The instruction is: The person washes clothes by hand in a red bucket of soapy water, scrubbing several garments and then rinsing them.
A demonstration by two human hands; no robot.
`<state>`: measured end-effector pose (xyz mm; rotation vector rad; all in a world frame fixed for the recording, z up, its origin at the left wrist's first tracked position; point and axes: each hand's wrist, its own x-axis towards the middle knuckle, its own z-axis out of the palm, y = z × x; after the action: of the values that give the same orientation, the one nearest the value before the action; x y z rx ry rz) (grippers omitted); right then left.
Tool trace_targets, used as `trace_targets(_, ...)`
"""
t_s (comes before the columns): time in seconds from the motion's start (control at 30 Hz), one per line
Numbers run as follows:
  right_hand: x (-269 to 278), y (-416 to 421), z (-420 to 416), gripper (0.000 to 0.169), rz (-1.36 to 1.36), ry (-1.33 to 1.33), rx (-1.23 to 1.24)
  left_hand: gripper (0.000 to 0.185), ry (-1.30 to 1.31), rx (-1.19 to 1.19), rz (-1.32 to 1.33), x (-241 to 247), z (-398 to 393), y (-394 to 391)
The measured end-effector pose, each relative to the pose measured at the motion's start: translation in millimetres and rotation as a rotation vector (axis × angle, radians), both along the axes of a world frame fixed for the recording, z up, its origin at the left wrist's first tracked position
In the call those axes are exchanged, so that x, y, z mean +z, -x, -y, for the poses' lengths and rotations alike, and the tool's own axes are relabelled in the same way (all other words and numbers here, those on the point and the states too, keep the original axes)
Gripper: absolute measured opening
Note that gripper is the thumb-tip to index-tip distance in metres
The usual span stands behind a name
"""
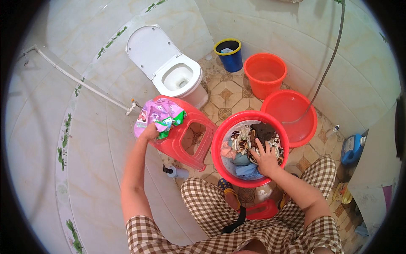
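Note:
My left hand (151, 131) grips the near edge of a pink and green plastic packet (161, 114), which lies crumpled on the seat of a red plastic stool (193, 117). My right hand (266, 157) rests, fingers spread, on wet clothes (242, 139) inside a red plastic tub (219, 168) between my knees. The clothes are brown and white patterned, dark brown, blue and peach. Whitish suds or water show around them.
Beyond the stool stands a white toilet (193, 74) with its lid up. Behind the tub are a red basin (312, 133) with a hose (330, 63) running into it, a red bucket (266, 87) and a blue bin (232, 63). A pump bottle (179, 172) stands left, a blue jug (349, 149) right.

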<state>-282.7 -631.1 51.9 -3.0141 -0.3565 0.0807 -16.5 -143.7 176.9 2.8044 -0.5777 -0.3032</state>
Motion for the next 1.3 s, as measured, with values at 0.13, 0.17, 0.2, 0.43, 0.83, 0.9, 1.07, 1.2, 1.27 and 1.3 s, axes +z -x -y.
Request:
trace_targets(0.13, 3.6, -1.2, -3.4, 0.062, -0.018, 0.023, -0.002, 0.032, -0.299, -0.069, 0.063, -15.8, 3.9, -15.9)
trace_targets(0.17, 4.1, -0.9, -3.3, 0.062, -0.024, 0.029, -0.001, 0.029, -0.343, -0.045, 0.059, -20.8, 0.3, -17.4)
trace_targets(0.2, 3.5, -0.6, -0.7, 0.062, -0.031, 0.038, -0.012, 0.027, -0.384, -0.034, 0.056, -26.1, 4.3, -22.8)
trace_targets(0.43, -10.2, -3.0, -2.2, 0.061, 0.038, 0.017, -0.009, 0.024, -0.885, 0.157, -0.243, 19.8, -16.1, -46.5)
trace_targets(0.83, -0.4, -3.0, -9.1, 0.063, -0.014, 0.066, 0.007, 0.025, -0.574, 0.109, 0.081, 0.8, -81.6, 7.4)
trace_targets(0.9, 1.7, -5.9, -12.1, 0.063, -0.029, 0.068, 0.007, 0.025, -0.558, 0.064, 0.136, -5.4, -102.0, -1.2)
trace_targets(1.07, -5.7, -4.1, -1.3, 0.063, -0.051, 0.094, -0.029, 0.025, -0.491, 0.101, 0.095, -33.4, -54.0, -37.1)
trace_targets(1.2, -3.3, -4.3, -7.6, 0.062, -0.02, 0.075, -0.01, 0.022, -0.604, 0.195, 0.05, -32.1, -51.5, -61.9)
trace_targets(1.27, -6.1, -6.3, -11.5, 0.061, 0.001, 0.072, -0.009, 0.02, -0.681, 0.178, 0.079, -28.4, -52.5, -62.6)
trace_targets(1.3, -5.9, -6.9, -11.2, 0.061, -0.006, 0.076, -0.011, 0.021, -0.709, 0.187, 0.066, -27.9, -47.6, -62.8)
